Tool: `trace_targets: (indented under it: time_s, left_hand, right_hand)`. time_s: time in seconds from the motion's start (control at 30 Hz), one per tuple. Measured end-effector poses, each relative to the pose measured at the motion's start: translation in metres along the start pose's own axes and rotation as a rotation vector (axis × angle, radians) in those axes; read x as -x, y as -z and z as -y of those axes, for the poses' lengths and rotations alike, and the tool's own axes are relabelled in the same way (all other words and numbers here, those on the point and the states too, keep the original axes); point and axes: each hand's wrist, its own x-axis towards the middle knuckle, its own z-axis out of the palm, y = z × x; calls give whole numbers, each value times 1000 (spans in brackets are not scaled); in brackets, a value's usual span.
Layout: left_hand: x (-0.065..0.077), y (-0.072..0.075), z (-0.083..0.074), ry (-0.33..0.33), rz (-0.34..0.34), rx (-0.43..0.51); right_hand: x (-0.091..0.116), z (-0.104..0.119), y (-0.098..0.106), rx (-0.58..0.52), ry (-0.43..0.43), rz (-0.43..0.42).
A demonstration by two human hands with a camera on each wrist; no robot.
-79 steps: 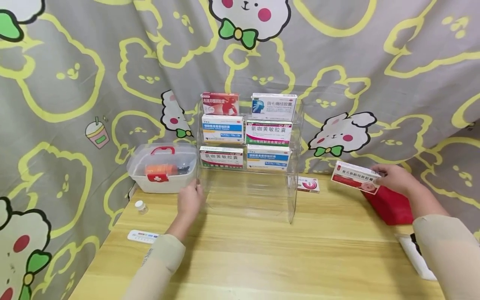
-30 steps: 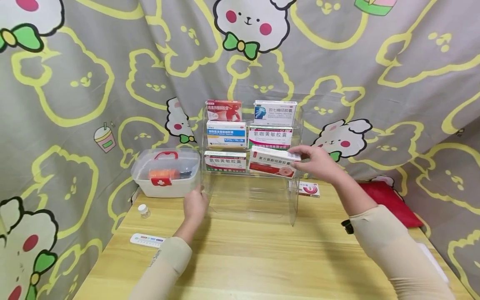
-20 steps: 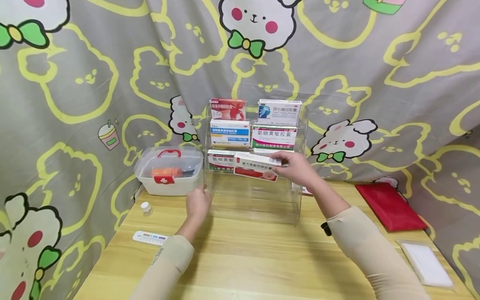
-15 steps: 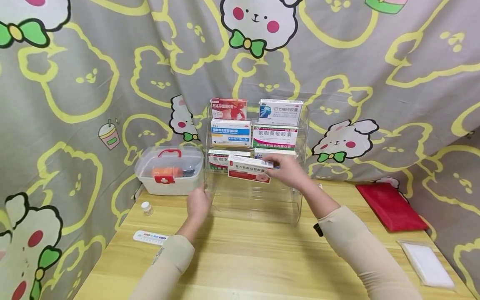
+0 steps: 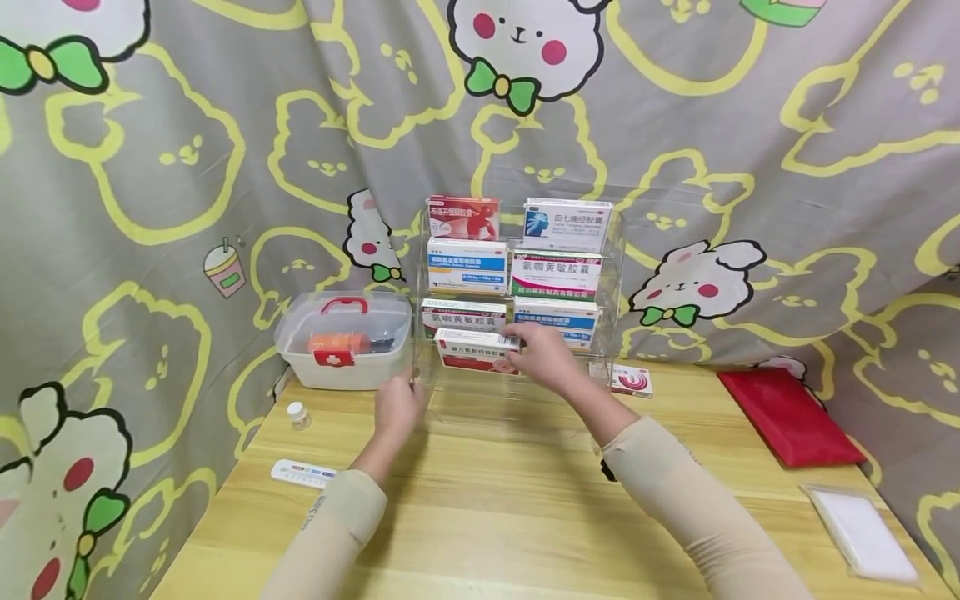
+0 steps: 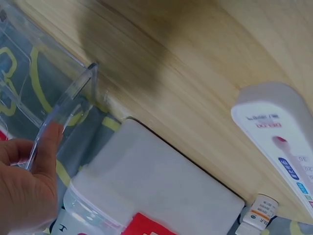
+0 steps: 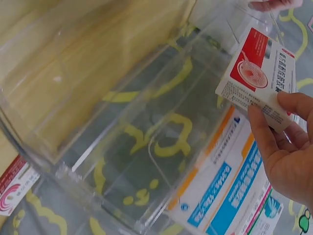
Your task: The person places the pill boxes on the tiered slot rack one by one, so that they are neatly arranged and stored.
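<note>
A clear acrylic display rack [image 5: 517,410] stands on the table with medicine boxes in pairs on its upper three tiers. My left hand [image 5: 397,408] grips the rack's left side panel; the left wrist view shows the fingers and thumb [image 6: 48,152] around its clear edge. My right hand [image 5: 546,357] pinches a red and white medicine box [image 5: 468,354] by its right end. This box is in front of the rack, just below the left box [image 5: 463,319] of the third tier and overlapping it. In the right wrist view, thumb and fingers hold the box [image 7: 257,73] by one end.
Left of the rack is a lidded first-aid box [image 5: 341,367], with a small bottle [image 5: 298,415] and a white thermometer [image 5: 303,473] nearer. Another medicine box [image 5: 632,380] lies behind the rack's right side. A red pouch [image 5: 791,417] and white packet [image 5: 862,533] lie at right.
My right hand has carried the red and white box leftward from above the red pouch, across the third tier, then down below its left box. The left hand stays on the rack's side.
</note>
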Motion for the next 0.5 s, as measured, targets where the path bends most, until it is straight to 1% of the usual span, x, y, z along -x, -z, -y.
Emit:
trace_targets:
  time_s: [0.1,0.17,0.3,0.43,0.5]
  left_hand:
    - [0,2,1,-4,23,11]
    - [0,2,2,-10,26,10]
    - [-1,3,3,4,41,25]
    - [-2,4,4,34,74,72]
    - [-2,4,4,39,81,93]
  right_hand:
    - [-1,1,-8,14,23,4]
    - [-2,2,-13,7,30,10]
    - [-3,3,-21,8,41,17]
    - [-3,3,-29,66,98,-8]
    - [-3,2,-34,93,120,-35]
